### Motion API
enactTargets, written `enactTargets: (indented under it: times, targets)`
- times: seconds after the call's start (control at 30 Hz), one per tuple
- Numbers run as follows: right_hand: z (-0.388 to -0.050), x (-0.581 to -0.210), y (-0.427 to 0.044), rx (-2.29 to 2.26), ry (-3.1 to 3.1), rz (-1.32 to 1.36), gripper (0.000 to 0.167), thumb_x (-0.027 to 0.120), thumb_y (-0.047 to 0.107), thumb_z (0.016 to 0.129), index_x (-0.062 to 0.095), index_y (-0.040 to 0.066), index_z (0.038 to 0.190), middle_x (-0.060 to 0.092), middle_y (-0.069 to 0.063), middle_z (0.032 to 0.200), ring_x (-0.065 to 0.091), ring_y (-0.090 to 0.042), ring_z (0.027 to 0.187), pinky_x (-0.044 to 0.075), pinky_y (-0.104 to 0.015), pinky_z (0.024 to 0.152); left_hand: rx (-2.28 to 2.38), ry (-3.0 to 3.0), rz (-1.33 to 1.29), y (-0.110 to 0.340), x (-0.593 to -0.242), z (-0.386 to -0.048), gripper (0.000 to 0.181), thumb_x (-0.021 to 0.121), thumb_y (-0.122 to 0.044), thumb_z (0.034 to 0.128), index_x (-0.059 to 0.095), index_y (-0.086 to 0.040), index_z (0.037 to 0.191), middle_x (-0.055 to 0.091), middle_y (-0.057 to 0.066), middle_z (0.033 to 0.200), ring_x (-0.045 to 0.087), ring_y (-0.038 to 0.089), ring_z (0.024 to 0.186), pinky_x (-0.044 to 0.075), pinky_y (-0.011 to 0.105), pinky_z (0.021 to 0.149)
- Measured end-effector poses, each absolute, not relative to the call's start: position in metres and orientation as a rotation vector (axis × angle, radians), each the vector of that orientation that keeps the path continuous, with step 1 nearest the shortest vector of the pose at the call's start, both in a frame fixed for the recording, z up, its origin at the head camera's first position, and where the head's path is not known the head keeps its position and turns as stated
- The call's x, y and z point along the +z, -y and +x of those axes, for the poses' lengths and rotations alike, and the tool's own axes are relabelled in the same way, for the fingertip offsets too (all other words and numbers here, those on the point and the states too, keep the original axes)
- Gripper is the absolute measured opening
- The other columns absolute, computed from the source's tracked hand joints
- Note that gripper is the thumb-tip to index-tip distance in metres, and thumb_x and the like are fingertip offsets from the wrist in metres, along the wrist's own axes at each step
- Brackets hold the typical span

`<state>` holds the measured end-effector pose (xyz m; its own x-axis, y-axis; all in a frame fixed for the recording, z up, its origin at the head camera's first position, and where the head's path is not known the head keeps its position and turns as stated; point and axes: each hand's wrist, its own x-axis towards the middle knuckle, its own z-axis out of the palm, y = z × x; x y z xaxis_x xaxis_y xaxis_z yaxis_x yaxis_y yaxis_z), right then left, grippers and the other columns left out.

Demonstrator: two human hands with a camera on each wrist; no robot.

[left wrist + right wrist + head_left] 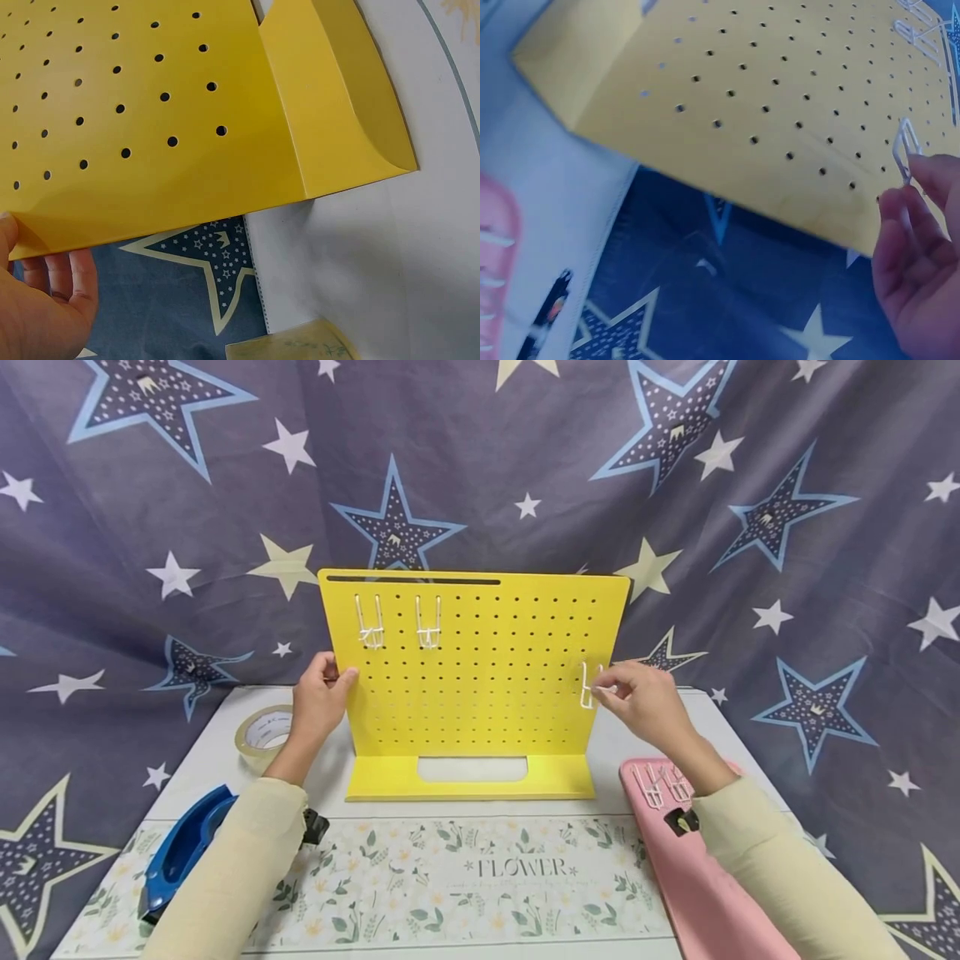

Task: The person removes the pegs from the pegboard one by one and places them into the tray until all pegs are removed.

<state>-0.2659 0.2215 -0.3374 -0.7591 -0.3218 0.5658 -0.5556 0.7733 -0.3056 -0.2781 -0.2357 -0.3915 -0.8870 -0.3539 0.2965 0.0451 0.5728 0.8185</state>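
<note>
A yellow pegboard point(480, 693) stands upright on its foot at the middle of the table. My left hand point(318, 697) grips its left edge, the thumb in front and the fingers behind, as the left wrist view also shows. Near the right edge, my right hand point(641, 693) pinches a white wire hook point(901, 150) between thumb and fingers, close to the board's front; whether its ends sit in holes I cannot tell. Two white double hooks, one at the far left point(371, 637) and another beside it point(428, 637), hang in the upper rows.
A pink tray point(705, 868) at the right bears several white hooks point(651, 787), partly hidden by my right forearm. On the left are a tape roll point(258, 735) and a blue curved object point(176, 847), partly behind my sleeve. A star-patterned curtain point(480, 468) hangs behind the table.
</note>
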Motion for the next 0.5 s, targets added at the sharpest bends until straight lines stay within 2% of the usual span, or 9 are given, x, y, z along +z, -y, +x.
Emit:
enactTargets:
  times: [0.13,0.5]
  targets:
    - [-0.256,-0.346,-0.24,0.65,2.579,0.656,0.007,0.078,0.01,0.087,0.078,0.014,0.093,0.077,-0.007,0.095,0.07,-0.019,0.073,0.053,-0.034,0.067,-1.256,2.374,0.251,0.236,-0.391,-0.278,0.029,0.062,-0.025,0.1021,0.056,-0.005,0.122,0.06,0.013,0.106,0.058,0.024,0.096,0.045,0.032,0.081]
    - [-0.227,-0.382,-0.289,0.653,2.817,0.647,0.006,0.079,0.015,0.087,0.077,0.019,0.091,0.076,0.002,0.087,0.066,-0.008,0.073,0.051,-0.026,0.063,-1.245,2.372,0.239,0.236,-0.392,-0.279,0.028,0.062,-0.024,0.1021,0.056,-0.006,0.122,0.062,0.013,0.106,0.06,0.023,0.096,0.046,0.031,0.081]
